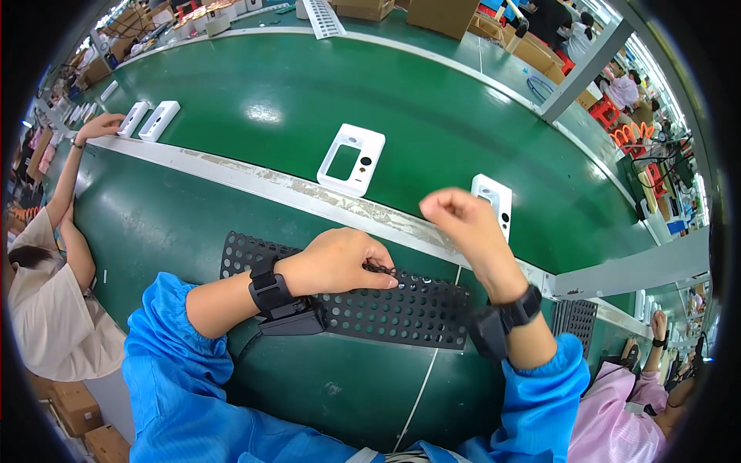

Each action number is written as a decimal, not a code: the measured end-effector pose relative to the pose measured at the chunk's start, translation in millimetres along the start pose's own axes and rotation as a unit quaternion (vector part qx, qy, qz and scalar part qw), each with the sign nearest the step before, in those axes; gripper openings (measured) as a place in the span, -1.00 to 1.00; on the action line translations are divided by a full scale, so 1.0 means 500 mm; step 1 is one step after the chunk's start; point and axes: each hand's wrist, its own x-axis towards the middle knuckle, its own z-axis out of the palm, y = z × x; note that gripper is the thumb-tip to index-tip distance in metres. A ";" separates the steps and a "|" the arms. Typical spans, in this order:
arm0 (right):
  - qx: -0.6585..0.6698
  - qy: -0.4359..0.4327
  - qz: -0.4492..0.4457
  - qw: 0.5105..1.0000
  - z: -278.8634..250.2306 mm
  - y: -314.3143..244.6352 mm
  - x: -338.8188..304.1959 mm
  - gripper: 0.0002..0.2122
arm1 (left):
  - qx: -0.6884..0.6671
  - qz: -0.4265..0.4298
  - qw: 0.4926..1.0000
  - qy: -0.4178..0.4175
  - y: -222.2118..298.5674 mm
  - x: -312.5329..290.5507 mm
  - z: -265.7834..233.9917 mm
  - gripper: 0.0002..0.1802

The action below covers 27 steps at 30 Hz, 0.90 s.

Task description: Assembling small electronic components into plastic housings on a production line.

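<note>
My left hand [340, 261] rests over a black perforated mat [394, 312], with its thumb and fingers curled together. Something dark shows between the fingertips, too small to name. Farther right, my right hand [461, 220] is raised above the pale rail with its fingers closed; whatever they hold, if anything, is hidden. Behind it lies a white plastic housing [494, 193], partly covered by the hand. Another white housing [352, 160], with a rectangular opening and a round black spot, lies on the green belt beyond my left hand. A black strapped device is on each of my wrists.
A pale rail [293, 193] separates my green table from the green belt. At far left a co-worker's hand [104, 126] touches one of two white housings. Another black perforated mat [573, 324] lies to the right, near a co-worker in pink. A metal post [590, 68] stands beyond the belt.
</note>
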 end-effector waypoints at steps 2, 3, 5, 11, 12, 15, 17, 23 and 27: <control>0.006 0.036 -0.009 0.999 0.016 -0.001 0.047 -0.85 | 0.006 0.014 1.000 0.010 -0.002 -0.001 0.001 -0.72; 0.005 0.036 -0.003 0.999 0.022 0.005 0.065 -0.85 | 0.008 0.023 1.000 0.016 -0.003 -0.001 0.001 -0.72; -0.005 0.032 -0.044 0.998 0.027 0.019 0.098 -0.84 | 0.002 0.024 1.000 0.013 0.006 0.000 0.000 -0.73; -0.056 0.039 -0.096 0.993 0.061 0.026 0.126 -0.85 | -0.005 0.027 0.999 0.020 -0.003 -0.005 -0.003 -0.75; -0.043 0.031 -0.086 0.995 0.060 0.025 0.129 -0.86 | -0.011 0.024 1.000 0.017 -0.002 -0.005 -0.004 -0.75; -0.015 0.016 -0.060 0.998 0.057 0.030 0.129 -0.87 | -0.012 0.025 0.999 0.020 0.000 -0.004 -0.007 -0.76; -0.022 0.036 -0.054 0.998 0.056 0.035 0.127 -0.87 | -0.016 0.027 0.999 0.022 -0.003 -0.003 -0.003 -0.76; -0.048 0.079 -0.065 0.994 0.057 0.045 0.113 -0.87 | -0.007 0.027 0.999 0.029 -0.001 -0.002 0.000 -0.76; -0.049 0.102 -0.059 0.992 0.056 0.054 0.108 -0.88 | 0.004 0.023 0.999 0.029 0.001 -0.003 0.000 -0.76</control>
